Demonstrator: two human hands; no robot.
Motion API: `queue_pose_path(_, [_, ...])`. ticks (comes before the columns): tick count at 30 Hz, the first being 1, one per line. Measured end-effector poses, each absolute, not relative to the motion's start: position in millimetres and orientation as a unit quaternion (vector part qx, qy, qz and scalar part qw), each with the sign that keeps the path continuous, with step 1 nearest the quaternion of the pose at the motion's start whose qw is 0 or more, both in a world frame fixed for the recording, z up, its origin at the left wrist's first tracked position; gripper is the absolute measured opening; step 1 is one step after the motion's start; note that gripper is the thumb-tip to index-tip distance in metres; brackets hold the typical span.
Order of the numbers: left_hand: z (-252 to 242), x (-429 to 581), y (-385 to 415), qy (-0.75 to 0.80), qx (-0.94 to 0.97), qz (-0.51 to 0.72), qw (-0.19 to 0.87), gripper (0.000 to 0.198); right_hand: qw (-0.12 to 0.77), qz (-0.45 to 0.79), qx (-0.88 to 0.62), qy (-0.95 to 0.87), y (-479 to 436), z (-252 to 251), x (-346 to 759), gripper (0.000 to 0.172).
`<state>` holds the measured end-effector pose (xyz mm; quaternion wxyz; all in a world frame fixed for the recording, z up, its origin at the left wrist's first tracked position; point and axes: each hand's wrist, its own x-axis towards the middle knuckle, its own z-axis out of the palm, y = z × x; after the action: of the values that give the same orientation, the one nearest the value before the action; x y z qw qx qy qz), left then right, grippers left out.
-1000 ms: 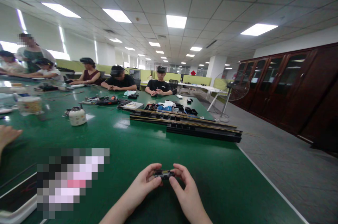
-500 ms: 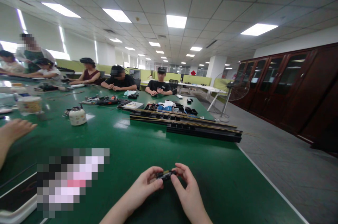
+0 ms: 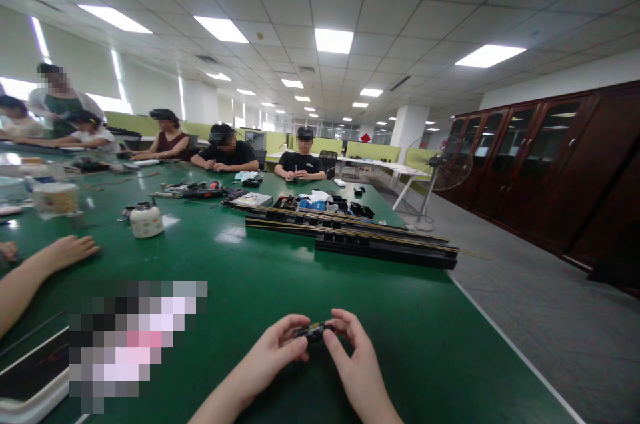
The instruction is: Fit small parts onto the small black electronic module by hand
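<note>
A small dark part with a yellowish strip on top (image 3: 315, 331) is held between my two hands, just above the green table (image 3: 250, 291). My left hand (image 3: 283, 343) pinches its left end between thumb and fingers. At the other end, the thumb and fingertips of my right hand (image 3: 350, 342) close on it. Its exact kind is too small to make out, and the fingertips hide both ends.
Long black rails (image 3: 387, 255) with thin brass-coloured rods lie ahead. A cream jar (image 3: 147, 220) stands left of them. A pale-framed device (image 3: 37, 391), partly pixelated, lies at lower left near another person's hand (image 3: 70, 252). Several people sit across the table.
The other person's arm at the left has reached further right over the table, and a second hand shows at the left edge. My hands and the small part look almost unmoved.
</note>
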<state>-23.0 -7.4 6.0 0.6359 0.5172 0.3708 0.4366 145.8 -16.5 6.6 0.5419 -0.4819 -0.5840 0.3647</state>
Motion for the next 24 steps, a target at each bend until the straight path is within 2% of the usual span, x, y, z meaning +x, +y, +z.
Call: queue_pose_path(24, [-0.3, -24.7, -4.4, 0.357, 0.528, 0.438, 0.634, 0.038, 0.53, 0.367, -0.485, -0.59, -15.6, 5.4, 146.5, 0.03])
